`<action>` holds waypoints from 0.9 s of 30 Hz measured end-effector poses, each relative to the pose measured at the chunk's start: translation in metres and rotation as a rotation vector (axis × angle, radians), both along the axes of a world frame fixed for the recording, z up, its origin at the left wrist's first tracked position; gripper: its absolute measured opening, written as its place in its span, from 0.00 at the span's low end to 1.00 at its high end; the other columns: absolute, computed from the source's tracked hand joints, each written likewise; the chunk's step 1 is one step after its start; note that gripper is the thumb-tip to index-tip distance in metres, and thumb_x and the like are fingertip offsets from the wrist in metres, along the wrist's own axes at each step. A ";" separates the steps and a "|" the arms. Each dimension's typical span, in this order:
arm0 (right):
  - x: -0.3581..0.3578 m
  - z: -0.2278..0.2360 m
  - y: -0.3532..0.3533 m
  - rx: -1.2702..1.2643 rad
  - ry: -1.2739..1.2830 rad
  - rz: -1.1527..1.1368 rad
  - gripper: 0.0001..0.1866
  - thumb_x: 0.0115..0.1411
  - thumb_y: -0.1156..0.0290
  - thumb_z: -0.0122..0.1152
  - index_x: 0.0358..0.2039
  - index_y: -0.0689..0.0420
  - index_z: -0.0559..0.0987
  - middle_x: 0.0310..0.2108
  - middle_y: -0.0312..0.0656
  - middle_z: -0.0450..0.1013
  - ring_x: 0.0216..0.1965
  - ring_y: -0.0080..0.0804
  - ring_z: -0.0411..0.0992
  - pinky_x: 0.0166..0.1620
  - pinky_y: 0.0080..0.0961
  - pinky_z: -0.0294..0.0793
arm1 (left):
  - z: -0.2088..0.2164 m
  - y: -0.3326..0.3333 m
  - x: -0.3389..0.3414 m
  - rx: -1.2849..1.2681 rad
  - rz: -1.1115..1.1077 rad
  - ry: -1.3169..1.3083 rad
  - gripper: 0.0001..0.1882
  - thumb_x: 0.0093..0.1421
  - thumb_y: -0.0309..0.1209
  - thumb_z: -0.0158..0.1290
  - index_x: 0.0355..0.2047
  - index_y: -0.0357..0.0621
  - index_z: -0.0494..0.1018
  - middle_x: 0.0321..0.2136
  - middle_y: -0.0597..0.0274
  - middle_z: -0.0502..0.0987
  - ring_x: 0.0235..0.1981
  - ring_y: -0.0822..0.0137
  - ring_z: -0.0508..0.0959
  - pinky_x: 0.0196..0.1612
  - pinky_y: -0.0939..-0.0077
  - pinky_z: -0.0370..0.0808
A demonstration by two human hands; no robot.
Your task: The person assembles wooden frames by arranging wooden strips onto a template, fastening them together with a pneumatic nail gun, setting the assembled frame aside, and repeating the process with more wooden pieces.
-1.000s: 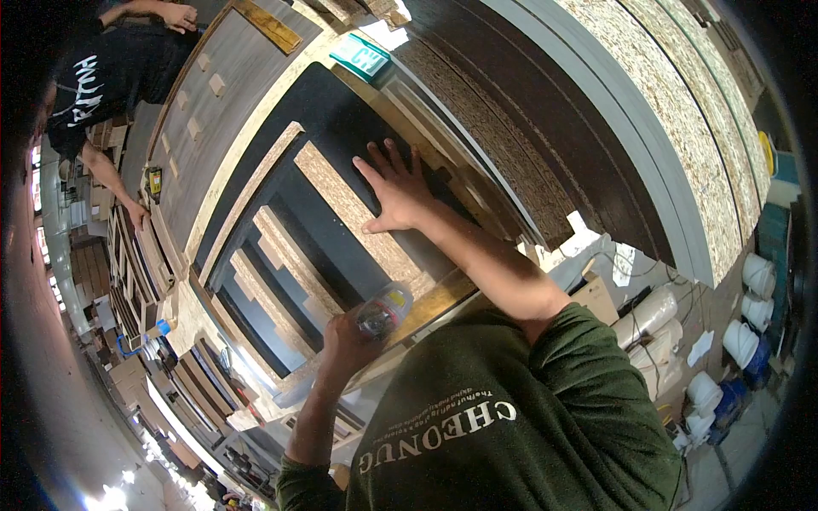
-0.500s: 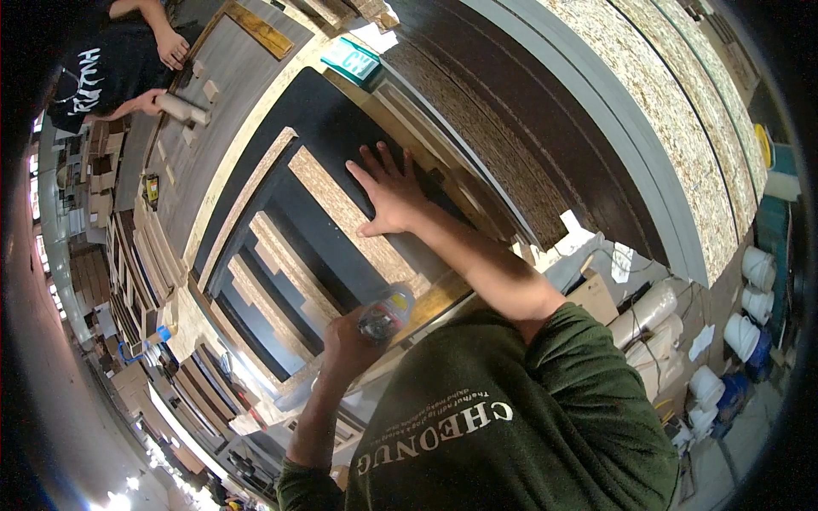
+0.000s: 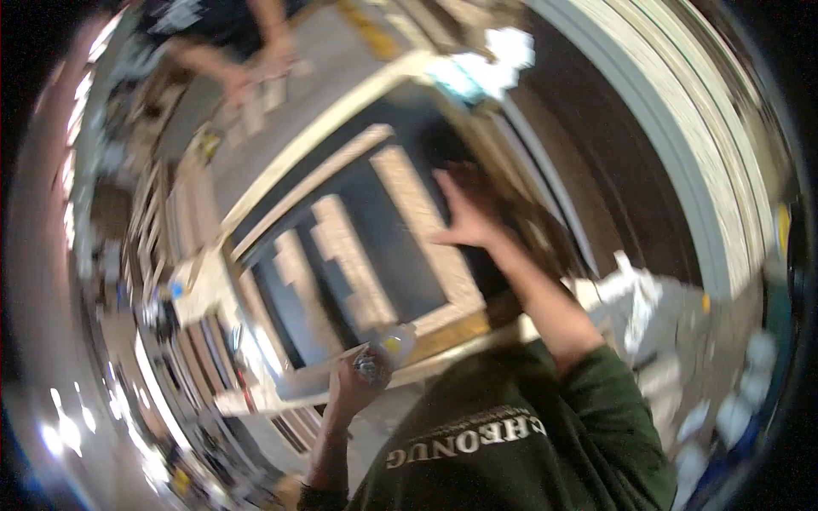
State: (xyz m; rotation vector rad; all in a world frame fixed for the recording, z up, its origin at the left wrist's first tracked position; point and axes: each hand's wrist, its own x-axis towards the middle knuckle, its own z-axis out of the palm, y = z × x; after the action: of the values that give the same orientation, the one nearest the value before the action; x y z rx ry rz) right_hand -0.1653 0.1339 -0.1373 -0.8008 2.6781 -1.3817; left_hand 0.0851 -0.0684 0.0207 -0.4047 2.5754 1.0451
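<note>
Clear plastic btl (image 3: 395, 342) gripped by L hand (image 3: 354, 387) nr flat black panel (image 3: 415, 126)'s near edge; R hand (image 3: 475, 216) splayed. Scuffs risked if btl's dropped.

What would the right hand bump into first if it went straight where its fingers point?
Going over the black panel, the right hand would probably first meet the pale wooden strip beyond the panel's far edge. Blur makes its exact aim and height hard to tell.

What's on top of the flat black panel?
Several long, pale chipboard strips lie across the flat black panel, and the right hand is spread over its right side. Whatever those strips and that hand cover cannot be seen.
</note>
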 end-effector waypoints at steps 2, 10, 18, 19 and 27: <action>0.000 -0.026 0.008 -0.122 -0.034 0.035 0.62 0.27 0.48 0.76 0.62 0.57 0.56 0.62 0.58 0.51 0.64 0.58 0.46 0.64 0.50 0.44 | -0.003 -0.015 0.010 -0.181 0.050 0.079 0.11 0.48 0.34 0.60 0.30 0.42 0.76 0.25 0.49 0.77 0.30 0.53 0.79 0.31 0.66 0.75; 0.017 0.012 -0.001 0.079 -0.273 0.054 0.61 0.38 0.56 0.75 0.66 0.56 0.45 0.67 0.54 0.41 0.68 0.47 0.37 0.67 0.40 0.39 | -0.054 -0.178 0.159 -0.457 0.576 0.142 0.24 0.44 0.49 0.64 0.22 0.36 0.76 0.22 0.41 0.76 0.30 0.45 0.79 0.30 0.58 0.75; 0.033 0.011 -0.011 0.111 -0.307 -0.073 0.55 0.45 0.63 0.72 0.67 0.54 0.45 0.66 0.55 0.45 0.67 0.47 0.45 0.66 0.36 0.46 | -0.089 -0.350 0.206 -0.597 0.792 0.009 0.22 0.45 0.36 0.58 0.38 0.36 0.71 0.33 0.41 0.76 0.36 0.42 0.76 0.39 0.51 0.72; 0.037 0.019 -0.022 0.216 -0.267 -0.094 0.55 0.45 0.64 0.71 0.67 0.53 0.45 0.65 0.53 0.46 0.66 0.47 0.47 0.65 0.37 0.47 | -0.098 -0.362 0.214 -0.626 0.785 0.104 0.23 0.45 0.36 0.58 0.39 0.36 0.70 0.33 0.40 0.76 0.37 0.42 0.76 0.39 0.51 0.72; 0.055 0.054 -0.196 0.235 0.229 0.015 0.40 0.48 0.62 0.68 0.59 0.60 0.62 0.59 0.53 0.59 0.61 0.48 0.57 0.62 0.35 0.58 | -0.062 -0.377 0.191 -0.783 0.534 0.050 0.21 0.47 0.34 0.57 0.40 0.35 0.73 0.40 0.46 0.71 0.37 0.47 0.75 0.42 0.57 0.73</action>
State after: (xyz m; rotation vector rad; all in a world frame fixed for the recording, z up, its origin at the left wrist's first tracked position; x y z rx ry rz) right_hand -0.1100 -0.0620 -0.0835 -1.0044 2.9222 -0.9999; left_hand 0.2759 -0.4454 -0.0408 -1.3149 2.9003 0.0999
